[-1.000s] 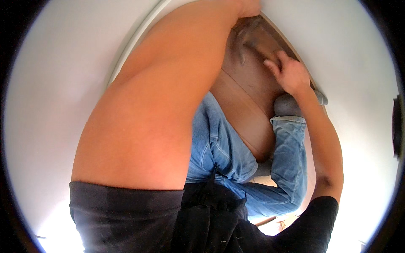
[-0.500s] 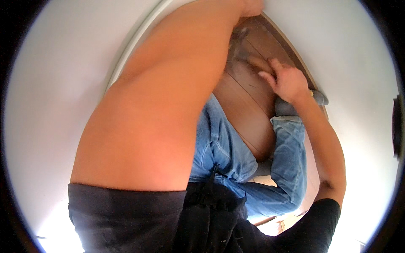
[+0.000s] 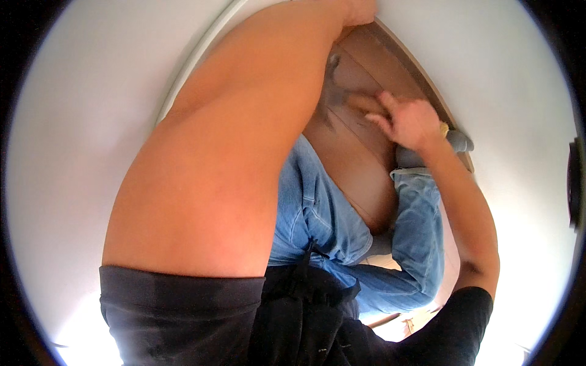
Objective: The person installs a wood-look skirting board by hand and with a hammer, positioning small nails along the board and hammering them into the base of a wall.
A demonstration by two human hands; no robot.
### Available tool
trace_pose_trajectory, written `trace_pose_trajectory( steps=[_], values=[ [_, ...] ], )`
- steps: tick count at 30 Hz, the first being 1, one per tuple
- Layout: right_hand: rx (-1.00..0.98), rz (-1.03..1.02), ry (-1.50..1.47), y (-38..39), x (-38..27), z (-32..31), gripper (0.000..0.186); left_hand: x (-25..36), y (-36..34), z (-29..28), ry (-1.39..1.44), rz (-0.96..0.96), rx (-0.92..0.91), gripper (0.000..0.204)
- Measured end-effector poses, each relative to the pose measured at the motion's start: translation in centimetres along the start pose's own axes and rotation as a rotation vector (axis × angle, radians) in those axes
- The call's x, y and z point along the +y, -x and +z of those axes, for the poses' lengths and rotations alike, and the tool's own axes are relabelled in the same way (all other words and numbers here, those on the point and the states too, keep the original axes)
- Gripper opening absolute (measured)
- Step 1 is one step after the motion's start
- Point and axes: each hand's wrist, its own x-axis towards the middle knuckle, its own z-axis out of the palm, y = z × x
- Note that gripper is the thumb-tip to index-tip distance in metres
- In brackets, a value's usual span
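My right hand [image 3: 415, 124] is closed around the brown handle of a hammer [image 3: 361, 102], low over the brown plank floor [image 3: 360, 165]. Motion smears its grey head, which points left toward my left forearm; a yellowish handle end shows behind the hand. At the top edge, my left hand [image 3: 364, 11] rests by the far corner, where the brown baseboard [image 3: 406, 55] meets the white wall. Its fingers are mostly cut off or hidden, so I cannot see whether they grip anything. My left arm covers much of the left side.
White walls [image 3: 519, 91] rise close on both sides, with a white trim strip [image 3: 201, 58] along the left. My bent legs in blue jeans [image 3: 323, 207] and a grey-socked foot [image 3: 410, 157] take up the floor near me. A dark object [image 3: 574, 183] sits at the right edge.
The hammer head has swung toward me and a little left. My right hand has shifted slightly left; my left hand has barely moved.
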Motion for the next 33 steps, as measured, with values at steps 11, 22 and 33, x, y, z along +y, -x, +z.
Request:
trace_pose_trajectory(
  steps=[11, 22, 33],
  values=[
    [0.107, -0.049, -0.015, 0.2, 0.0, -0.3, 0.051, -0.1, -0.1, -0.1, 0.025, -0.005, -0.043, 0.025],
    [0.102, -0.013, -0.051, 0.4, -0.9, 0.0, 0.051, -0.3, 0.3, -0.2, 0.086, 0.004, 0.014, 0.025],
    [0.026, -0.007, -0.034, 0.2, -0.9, 0.4, 0.055, -0.2, -0.1, -0.6, -0.060, 0.062, -0.057, 0.024]
  ],
)
